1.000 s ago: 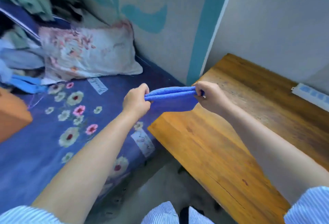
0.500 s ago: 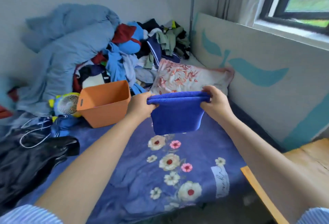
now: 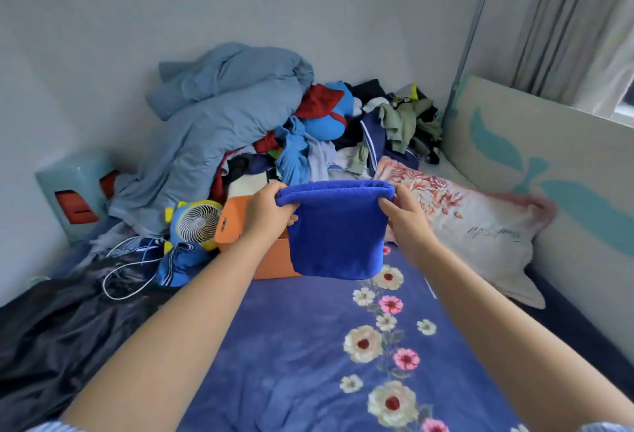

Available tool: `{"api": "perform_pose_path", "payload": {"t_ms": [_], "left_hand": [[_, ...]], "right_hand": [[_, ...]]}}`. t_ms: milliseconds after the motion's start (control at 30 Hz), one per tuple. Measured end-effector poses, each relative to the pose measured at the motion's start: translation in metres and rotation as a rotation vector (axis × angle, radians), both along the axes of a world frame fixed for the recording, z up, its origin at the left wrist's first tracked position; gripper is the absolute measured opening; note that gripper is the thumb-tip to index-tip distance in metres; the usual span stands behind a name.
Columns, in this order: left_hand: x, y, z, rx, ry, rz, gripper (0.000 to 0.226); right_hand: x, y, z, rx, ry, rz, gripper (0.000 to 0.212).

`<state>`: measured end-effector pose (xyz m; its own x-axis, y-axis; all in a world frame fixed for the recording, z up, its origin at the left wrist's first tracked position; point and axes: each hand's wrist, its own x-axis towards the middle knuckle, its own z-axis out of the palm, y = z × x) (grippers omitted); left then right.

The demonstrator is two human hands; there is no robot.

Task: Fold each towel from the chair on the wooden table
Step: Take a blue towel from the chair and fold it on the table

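A folded blue towel [image 3: 338, 236] hangs in the air above the bed, right in front of an orange bin [image 3: 240, 225]. My left hand [image 3: 266, 213] pinches its upper left corner and my right hand [image 3: 404, 217] pinches the upper right corner. The towel's folded top edge is stretched level between both hands and its lower part hangs down over the bin's front. The wooden table and the chair are out of view.
A blue floral bedsheet [image 3: 308, 346] fills the foreground. Behind the bin lie a pile of clothes and a grey-blue duvet [image 3: 219, 116], a small white fan [image 3: 195, 222], a floral pillow [image 3: 463, 222] at right, and dark fabric [image 3: 51, 328] at left.
My view has swung left, away from the wooden table toward the bed. Both hands have carried the folded towel along, and it now hangs in front of the orange bin.
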<state>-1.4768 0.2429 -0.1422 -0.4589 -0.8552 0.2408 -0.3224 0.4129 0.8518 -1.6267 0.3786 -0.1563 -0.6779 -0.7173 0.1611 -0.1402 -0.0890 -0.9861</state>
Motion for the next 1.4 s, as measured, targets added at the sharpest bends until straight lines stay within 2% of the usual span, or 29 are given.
{"api": "perform_pose_path", "payload": {"t_ms": [67,200,333,467,600,800,900,1067,1200,1300,1400], "left_hand": [[-0.012,-0.027,0.002,0.016,0.015,0.009,0.019],[-0.042,-0.088,0.000,0.033,-0.041,0.069,0.033],[-0.075,-0.151,-0.007,0.045,-0.086,0.143,0.039],[-0.086,-0.198,-0.015,0.010,-0.094,0.226,0.029],[-0.086,-0.249,-0.026,-0.125,-0.245,0.306,0.014],[-0.102,-0.318,-0.059,-0.075,-0.247,0.307,0.018],[-0.114,-0.358,-0.092,0.031,-0.232,0.244,0.024],[-0.139,-0.422,-0.173,0.378,-0.036,0.179,0.029],[-0.158,-0.456,-0.245,0.604,0.068,0.091,0.022],[-0.170,-0.469,-0.305,0.645,-0.045,0.128,0.026],[-0.180,-0.477,-0.360,0.639,-0.288,0.173,0.032]], "right_hand": [[-0.012,-0.029,0.000,-0.030,0.023,0.004,0.025],[-0.049,-0.093,-0.009,-0.033,0.036,0.046,0.022],[-0.091,-0.164,-0.019,0.005,0.064,0.102,0.029],[-0.109,-0.223,-0.022,0.030,0.114,0.143,0.031],[-0.115,-0.275,-0.029,0.045,0.223,0.214,0.028],[-0.130,-0.345,-0.061,0.050,0.112,0.250,0.028],[-0.142,-0.377,-0.093,0.095,0.077,0.246,0.027],[-0.161,-0.434,-0.161,0.214,-0.021,0.172,0.030],[-0.174,-0.475,-0.224,0.333,-0.052,0.082,0.031],[-0.178,-0.499,-0.278,0.440,-0.072,-0.002,0.026],[-0.183,-0.512,-0.332,0.712,-0.053,-0.026,0.030]]}}
